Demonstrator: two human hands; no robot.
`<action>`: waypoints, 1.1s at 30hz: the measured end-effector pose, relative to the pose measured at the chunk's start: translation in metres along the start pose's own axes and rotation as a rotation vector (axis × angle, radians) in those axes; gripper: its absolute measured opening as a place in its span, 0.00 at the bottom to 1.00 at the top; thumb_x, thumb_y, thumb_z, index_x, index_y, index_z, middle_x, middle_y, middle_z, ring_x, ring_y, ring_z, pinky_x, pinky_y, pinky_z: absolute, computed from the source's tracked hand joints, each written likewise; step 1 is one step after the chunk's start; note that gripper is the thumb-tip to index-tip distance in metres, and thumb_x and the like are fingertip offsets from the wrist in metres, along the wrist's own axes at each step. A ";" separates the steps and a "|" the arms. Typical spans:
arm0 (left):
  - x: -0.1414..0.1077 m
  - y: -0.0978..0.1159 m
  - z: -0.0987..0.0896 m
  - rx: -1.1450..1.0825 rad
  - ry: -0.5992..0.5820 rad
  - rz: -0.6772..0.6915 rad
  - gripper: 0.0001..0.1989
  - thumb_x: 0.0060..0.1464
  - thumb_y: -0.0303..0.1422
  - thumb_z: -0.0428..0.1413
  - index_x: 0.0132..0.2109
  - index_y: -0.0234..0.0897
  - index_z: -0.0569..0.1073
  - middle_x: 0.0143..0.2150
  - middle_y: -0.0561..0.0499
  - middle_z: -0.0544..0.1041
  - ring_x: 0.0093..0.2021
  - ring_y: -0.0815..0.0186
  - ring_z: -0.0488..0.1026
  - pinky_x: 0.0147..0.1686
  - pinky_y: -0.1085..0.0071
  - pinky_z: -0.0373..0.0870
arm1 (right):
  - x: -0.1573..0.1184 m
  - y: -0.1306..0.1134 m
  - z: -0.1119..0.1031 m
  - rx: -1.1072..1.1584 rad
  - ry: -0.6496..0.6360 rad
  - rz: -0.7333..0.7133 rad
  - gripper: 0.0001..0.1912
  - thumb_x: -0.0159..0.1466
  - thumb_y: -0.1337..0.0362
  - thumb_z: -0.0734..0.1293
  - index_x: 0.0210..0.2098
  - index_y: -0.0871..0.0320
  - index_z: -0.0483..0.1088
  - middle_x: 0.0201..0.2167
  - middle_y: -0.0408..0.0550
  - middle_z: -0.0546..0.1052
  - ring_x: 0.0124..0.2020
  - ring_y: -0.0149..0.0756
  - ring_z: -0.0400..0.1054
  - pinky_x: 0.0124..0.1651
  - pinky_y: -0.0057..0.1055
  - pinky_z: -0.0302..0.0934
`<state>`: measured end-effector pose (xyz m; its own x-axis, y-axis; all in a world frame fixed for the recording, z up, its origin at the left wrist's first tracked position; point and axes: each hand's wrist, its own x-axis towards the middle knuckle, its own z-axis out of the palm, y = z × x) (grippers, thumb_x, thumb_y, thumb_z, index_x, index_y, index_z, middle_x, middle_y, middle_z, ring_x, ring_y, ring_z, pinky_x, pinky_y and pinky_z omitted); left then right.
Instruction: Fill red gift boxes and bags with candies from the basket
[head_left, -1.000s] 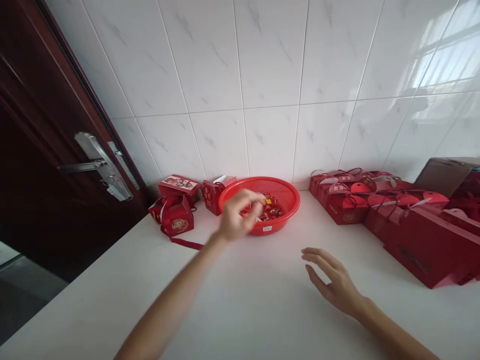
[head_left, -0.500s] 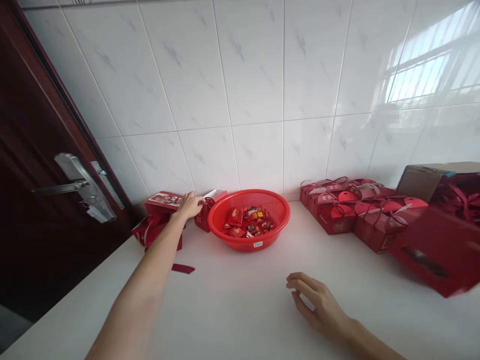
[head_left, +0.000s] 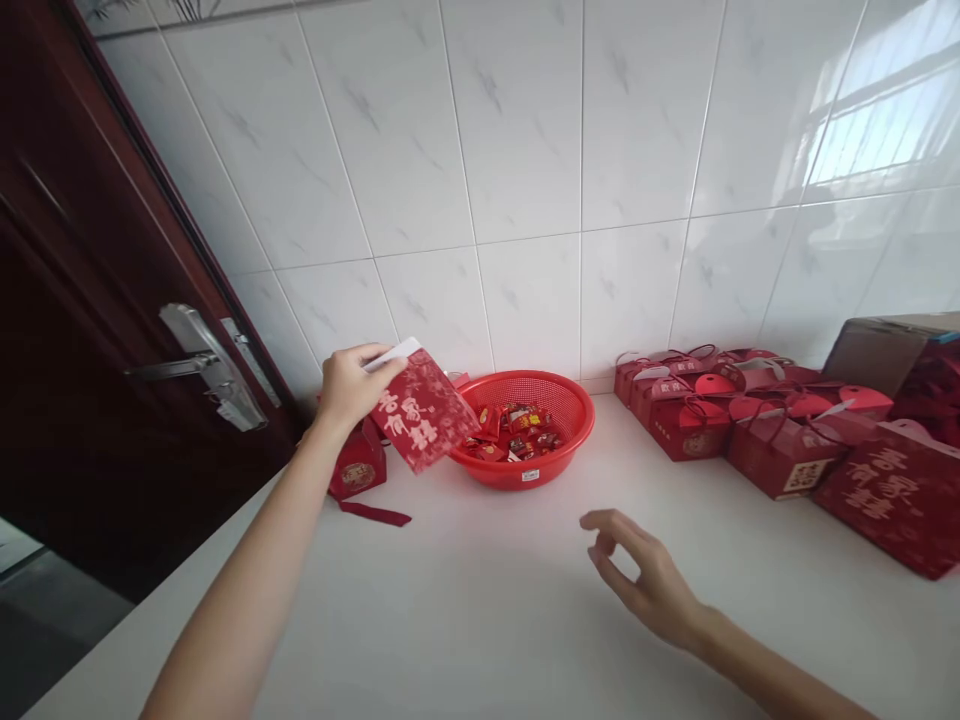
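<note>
My left hand (head_left: pixel 352 388) pinches the white top edge of a red gift box (head_left: pixel 426 410) with pale printed characters. It holds the box tilted above the table, at the left rim of a red plastic basket (head_left: pixel 525 477), partly covering it. Small red-wrapped sweets (head_left: pixel 517 425) lie in the basket. Over the white table, right of centre, hovers my right hand (head_left: pixel 652 580) with thumb and fingers apart and nothing between them. Behind my left forearm is another red box (head_left: pixel 360 465), partly hidden.
Several red boxes with ribbon handles (head_left: pixel 686 420) stand in rows at the right. A larger red printed box (head_left: pixel 896 495) is in front of them, and a brown carton (head_left: pixel 874 350) behind. A dark red ribbon strip (head_left: pixel 375 514) lies on the table (head_left: pixel 480 610). At left is a door handle (head_left: pixel 202 365).
My left hand has lifted the red gift box from beside the basket. The tilted box at the right now rests on the table. My right hand stays near the same spot.
</note>
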<state>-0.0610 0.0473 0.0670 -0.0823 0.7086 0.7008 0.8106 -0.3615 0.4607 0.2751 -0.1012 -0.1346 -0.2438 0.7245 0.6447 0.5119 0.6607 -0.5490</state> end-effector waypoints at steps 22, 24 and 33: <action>-0.127 0.063 0.046 -0.472 -0.866 0.048 0.17 0.59 0.42 0.56 0.31 0.34 0.79 0.26 0.53 0.75 0.28 0.68 0.68 0.30 0.73 0.64 | 0.058 0.007 0.032 0.176 -0.066 0.099 0.21 0.71 0.50 0.58 0.57 0.55 0.65 0.40 0.50 0.80 0.31 0.34 0.71 0.37 0.32 0.68; -0.128 0.063 0.049 -0.469 -0.884 0.049 0.19 0.60 0.44 0.55 0.28 0.34 0.77 0.23 0.55 0.70 0.27 0.69 0.64 0.28 0.73 0.61 | 0.069 0.015 0.027 0.113 -0.053 0.167 0.24 0.72 0.50 0.56 0.62 0.56 0.61 0.33 0.47 0.80 0.26 0.34 0.70 0.34 0.32 0.67; -0.122 0.067 0.050 -0.479 -0.948 0.039 0.20 0.59 0.47 0.56 0.30 0.35 0.79 0.27 0.53 0.75 0.29 0.67 0.68 0.30 0.73 0.64 | 0.085 0.041 0.018 -0.182 -0.147 0.261 0.18 0.72 0.54 0.58 0.54 0.54 0.69 0.37 0.49 0.82 0.32 0.41 0.77 0.37 0.36 0.67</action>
<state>0.0324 -0.0338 -0.0147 0.5915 0.7995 0.1045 0.4729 -0.4489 0.7582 0.2606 -0.0095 -0.1117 -0.1944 0.8939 0.4040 0.7078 0.4129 -0.5731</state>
